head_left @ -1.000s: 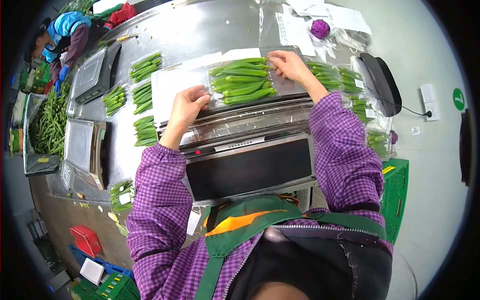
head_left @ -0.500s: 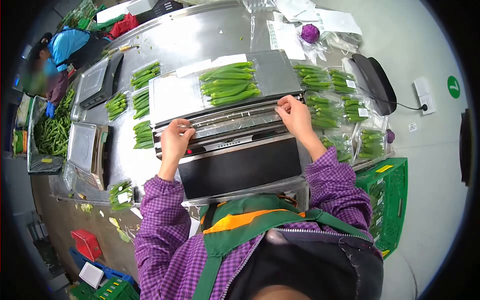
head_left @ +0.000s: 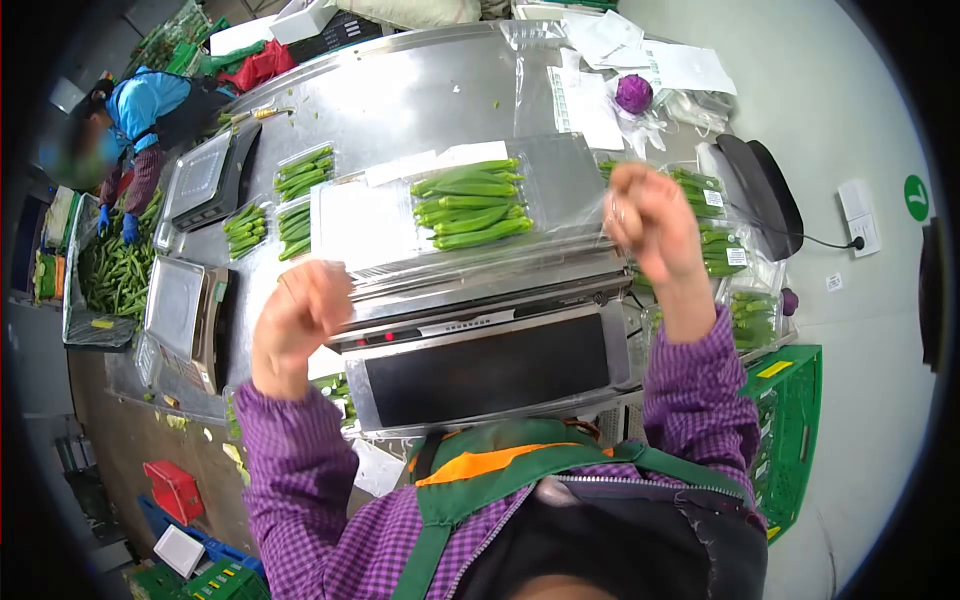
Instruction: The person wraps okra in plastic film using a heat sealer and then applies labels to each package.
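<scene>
Clear plastic film (head_left: 480, 268) stretches between my two raised hands, above the wrapping machine (head_left: 490, 365). My left hand (head_left: 303, 312) is closed on the film's left end, and my right hand (head_left: 648, 212) is closed on its right end; both are slightly blurred. Just beyond the film, a tray of okra (head_left: 472, 205) lies on the machine's flat metal top. The machine's dark front plate is nearest my body.
Packs of okra (head_left: 305, 172) stand left of the machine, with others (head_left: 755, 318) to its right. Two scales (head_left: 178, 305) are farther left. A co-worker in blue (head_left: 150, 100) reaches into a crate of green pods (head_left: 125, 262). A purple cabbage (head_left: 633, 94) sits at the back.
Both my hands have risen from the machine and moved apart, drawing the film up and out. The view has shifted slightly, and the co-worker's second gloved hand now shows over the crate.
</scene>
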`<action>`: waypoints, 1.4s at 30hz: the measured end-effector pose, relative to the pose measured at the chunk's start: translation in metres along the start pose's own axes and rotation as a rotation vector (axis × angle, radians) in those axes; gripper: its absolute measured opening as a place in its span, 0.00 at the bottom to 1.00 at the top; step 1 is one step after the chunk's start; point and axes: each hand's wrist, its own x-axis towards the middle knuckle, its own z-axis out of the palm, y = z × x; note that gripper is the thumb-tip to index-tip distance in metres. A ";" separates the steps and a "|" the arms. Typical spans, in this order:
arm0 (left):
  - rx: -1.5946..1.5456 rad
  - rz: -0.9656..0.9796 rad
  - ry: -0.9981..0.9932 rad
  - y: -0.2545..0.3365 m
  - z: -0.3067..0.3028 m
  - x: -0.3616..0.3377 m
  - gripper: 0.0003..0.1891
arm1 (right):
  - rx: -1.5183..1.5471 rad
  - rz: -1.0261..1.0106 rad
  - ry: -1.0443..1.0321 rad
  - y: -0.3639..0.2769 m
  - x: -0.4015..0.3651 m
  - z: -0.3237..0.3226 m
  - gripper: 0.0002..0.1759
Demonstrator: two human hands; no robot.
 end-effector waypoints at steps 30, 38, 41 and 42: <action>0.341 -0.437 0.291 -0.096 -0.074 0.097 0.21 | -0.569 0.286 0.497 0.095 0.095 -0.103 0.20; 0.249 -0.429 0.267 -0.092 -0.069 0.095 0.26 | -0.966 0.123 0.129 0.103 0.093 -0.080 0.29; 0.248 -0.423 0.298 -0.090 -0.068 0.088 0.26 | -0.902 0.409 -0.078 0.107 0.085 -0.070 0.33; 0.248 -0.444 0.333 -0.090 -0.066 0.084 0.26 | -0.753 0.424 -0.023 0.102 0.078 -0.057 0.34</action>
